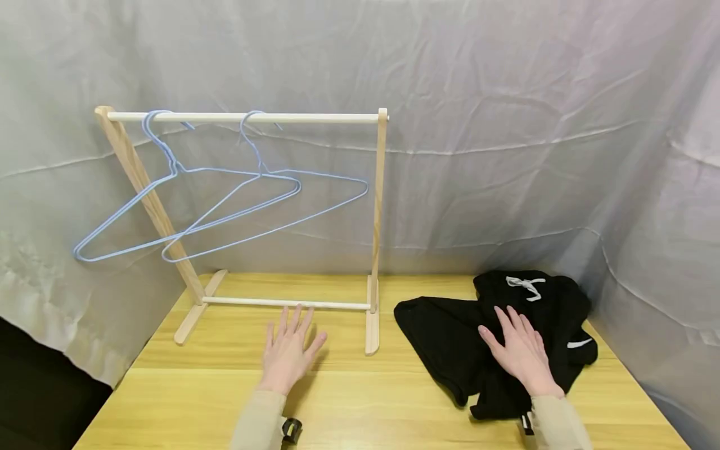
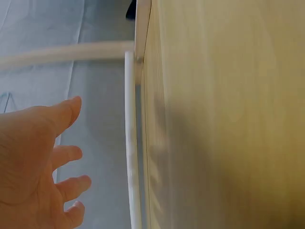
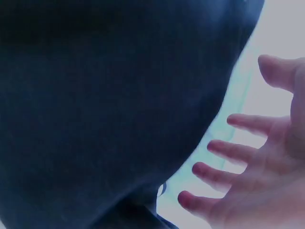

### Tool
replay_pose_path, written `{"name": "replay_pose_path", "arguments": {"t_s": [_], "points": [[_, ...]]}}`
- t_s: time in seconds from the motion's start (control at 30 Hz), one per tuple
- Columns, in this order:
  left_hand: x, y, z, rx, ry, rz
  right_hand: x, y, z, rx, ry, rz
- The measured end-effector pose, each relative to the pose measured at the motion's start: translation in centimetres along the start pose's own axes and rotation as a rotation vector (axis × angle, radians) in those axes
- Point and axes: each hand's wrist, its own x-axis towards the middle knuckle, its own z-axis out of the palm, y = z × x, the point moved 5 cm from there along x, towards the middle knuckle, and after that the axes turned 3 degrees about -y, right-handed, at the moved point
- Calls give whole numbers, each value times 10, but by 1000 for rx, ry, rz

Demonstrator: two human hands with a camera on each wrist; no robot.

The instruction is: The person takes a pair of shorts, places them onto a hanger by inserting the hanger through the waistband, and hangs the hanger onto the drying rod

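My left hand (image 1: 288, 356) is spread above the tabletop, fingertips near the white lower bar (image 1: 287, 304) of a small wooden clothes rack. In the left wrist view that hand (image 2: 38, 167) holds nothing, thumb and fingers apart. My right hand (image 1: 520, 350) hovers with fingers extended over a pair of black shorts (image 1: 444, 337), which lie crumpled on the right of the table. A white drawstring bow (image 1: 525, 286) shows at their waist. Dark cloth (image 3: 109, 105) fills much of the right wrist view, beside the outstretched right hand (image 3: 257, 162).
Blue hangers (image 1: 264, 232) hang from the rack's upper rod (image 1: 315, 117), two close together at left and one further right. The rack's right post (image 1: 379, 212) stands on a wooden foot (image 1: 372, 334). Grey curtain (image 1: 506, 125) encloses the wooden table (image 1: 360, 400) at back and sides.
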Motion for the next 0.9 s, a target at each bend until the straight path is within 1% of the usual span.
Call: {"name": "replay_pose_path", "arguments": {"t_s": [0.1, 0.2, 0.43, 0.53, 0.67, 0.77, 0.9], "points": [[-1, 10, 4, 12, 15, 42, 3, 4, -5, -30, 12, -6], [0, 21, 11, 27, 4, 80, 6, 10, -9, -51, 18, 0], [4, 51, 24, 48, -23, 191, 13, 23, -15, -44, -4, 42], [5, 66, 30, 60, -55, 251, 15, 27, -17, -40, -15, 60], [5, 86, 39, 61, -124, 332, 19, 32, -17, -33, -38, 75], [5, 100, 45, 79, -175, 376, 23, 35, -16, -31, -53, 81], [8, 118, 51, 106, -223, 429, 27, 38, -16, -29, -71, 96]]}}
